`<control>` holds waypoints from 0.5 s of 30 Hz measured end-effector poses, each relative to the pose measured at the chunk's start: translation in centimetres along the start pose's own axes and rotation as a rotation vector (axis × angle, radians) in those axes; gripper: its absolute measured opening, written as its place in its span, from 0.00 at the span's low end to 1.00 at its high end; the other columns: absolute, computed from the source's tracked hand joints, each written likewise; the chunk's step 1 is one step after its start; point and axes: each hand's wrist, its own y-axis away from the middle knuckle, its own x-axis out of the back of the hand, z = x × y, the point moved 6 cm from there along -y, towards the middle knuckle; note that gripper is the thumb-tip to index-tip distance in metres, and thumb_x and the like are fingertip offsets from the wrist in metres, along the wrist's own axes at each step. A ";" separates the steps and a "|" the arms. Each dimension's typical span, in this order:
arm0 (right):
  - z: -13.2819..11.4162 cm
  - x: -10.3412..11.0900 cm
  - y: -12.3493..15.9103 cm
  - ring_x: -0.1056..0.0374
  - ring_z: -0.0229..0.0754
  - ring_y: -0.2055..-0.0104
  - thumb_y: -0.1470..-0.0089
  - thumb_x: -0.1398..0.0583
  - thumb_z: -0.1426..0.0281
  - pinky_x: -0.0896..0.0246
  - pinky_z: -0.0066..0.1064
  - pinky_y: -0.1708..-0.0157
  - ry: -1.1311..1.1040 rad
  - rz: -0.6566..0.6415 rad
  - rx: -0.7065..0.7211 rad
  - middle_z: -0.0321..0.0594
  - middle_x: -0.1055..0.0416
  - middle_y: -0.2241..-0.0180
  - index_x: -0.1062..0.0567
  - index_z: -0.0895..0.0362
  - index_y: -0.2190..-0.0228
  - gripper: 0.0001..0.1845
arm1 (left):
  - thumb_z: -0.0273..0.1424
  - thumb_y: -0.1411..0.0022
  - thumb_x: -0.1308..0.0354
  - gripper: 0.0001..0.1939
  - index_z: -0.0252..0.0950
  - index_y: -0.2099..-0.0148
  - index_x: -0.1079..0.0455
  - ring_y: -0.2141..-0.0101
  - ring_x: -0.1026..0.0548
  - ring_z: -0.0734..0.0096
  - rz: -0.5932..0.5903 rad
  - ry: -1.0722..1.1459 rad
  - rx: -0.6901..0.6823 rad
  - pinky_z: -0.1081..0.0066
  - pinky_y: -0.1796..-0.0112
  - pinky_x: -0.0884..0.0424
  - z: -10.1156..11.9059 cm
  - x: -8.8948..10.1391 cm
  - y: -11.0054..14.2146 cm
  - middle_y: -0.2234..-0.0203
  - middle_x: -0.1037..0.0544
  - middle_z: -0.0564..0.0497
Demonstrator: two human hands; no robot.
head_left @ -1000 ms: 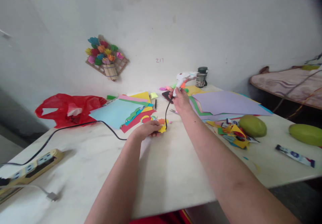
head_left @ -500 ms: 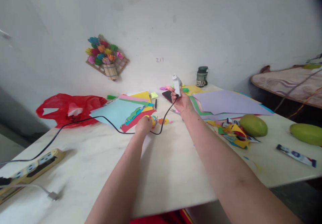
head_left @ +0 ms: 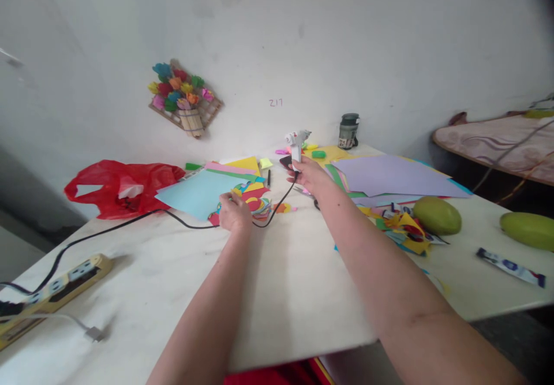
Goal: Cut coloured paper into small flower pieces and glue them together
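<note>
My right hand [head_left: 308,176] grips the handle of a white hot glue gun [head_left: 296,145], raised above the table. Its black cord [head_left: 277,212] hangs down, loops behind my left wrist and runs off to the left. My left hand [head_left: 235,212] is closed on a multicoloured paper piece [head_left: 238,190], whose yellow, blue and red bits show around my fingers; the rest is hidden. Just right of that hand lie small cut paper shapes [head_left: 259,205]. A light-blue sheet [head_left: 190,191] lies behind it on other coloured paper. Scissors [head_left: 306,191] rest partly hidden under my right forearm.
On the left are a red plastic bag [head_left: 116,186] and a power strip [head_left: 64,290]. To the right lie purple paper [head_left: 389,174], paper scraps [head_left: 407,235], green mangoes [head_left: 437,216] and a tube-shaped packet [head_left: 511,266]. A tumbler [head_left: 348,131] stands by the wall.
My left hand has moved left and lifted with the paper piece, uncovering cut shapes. My right hand has turned the glue gun, so its body shows more from the side.
</note>
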 end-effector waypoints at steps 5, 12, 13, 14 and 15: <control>-0.5 0.2 -0.3 0.51 0.25 0.86 0.55 0.37 0.78 0.64 0.17 0.91 -0.037 0.069 0.101 0.28 0.41 0.85 0.35 0.57 0.77 0.11 | 0.41 0.34 0.63 0.17 0.41 0.52 0.38 0.64 0.25 0.56 0.050 0.034 -0.087 0.67 0.69 0.39 0.7 0.3 0.7 0.67 0.23 0.44; -1.1 1.3 -0.3 0.47 0.26 0.84 0.53 0.36 0.65 0.62 0.19 0.90 -0.158 0.098 0.204 0.28 0.38 0.81 0.34 0.55 0.74 0.12 | 0.37 0.37 0.54 0.12 0.40 0.58 0.33 0.62 0.26 0.54 -0.206 0.019 -0.301 0.68 0.69 0.39 1.1 -1.5 0.6 0.70 0.23 0.43; -1.2 1.4 -0.4 0.44 0.27 0.83 0.54 0.36 0.64 0.59 0.19 0.89 -0.175 0.073 0.218 0.29 0.36 0.79 0.33 0.55 0.73 0.12 | 0.37 0.37 0.54 0.11 0.40 0.59 0.33 0.62 0.26 0.55 -0.232 0.013 -0.325 0.68 0.69 0.38 1.1 -1.8 0.5 0.71 0.23 0.44; -1.2 1.4 -0.5 0.42 0.28 0.81 0.54 0.36 0.63 0.56 0.19 0.88 -0.187 0.051 0.228 0.29 0.35 0.78 0.32 0.55 0.72 0.12 | 0.37 0.38 0.53 0.10 0.40 0.60 0.32 0.62 0.26 0.55 -0.255 0.011 -0.343 0.69 0.69 0.38 1.1 -2.1 0.4 0.72 0.23 0.44; -1.2 1.5 -0.7 0.40 0.29 0.80 0.54 0.36 0.63 0.53 0.19 0.87 -0.192 0.034 0.233 0.30 0.35 0.78 0.31 0.55 0.71 0.12 | 0.36 0.38 0.52 0.10 0.40 0.60 0.32 0.63 0.26 0.56 -0.281 0.011 -0.363 0.69 0.69 0.37 1.1 -2.4 0.4 0.72 0.23 0.45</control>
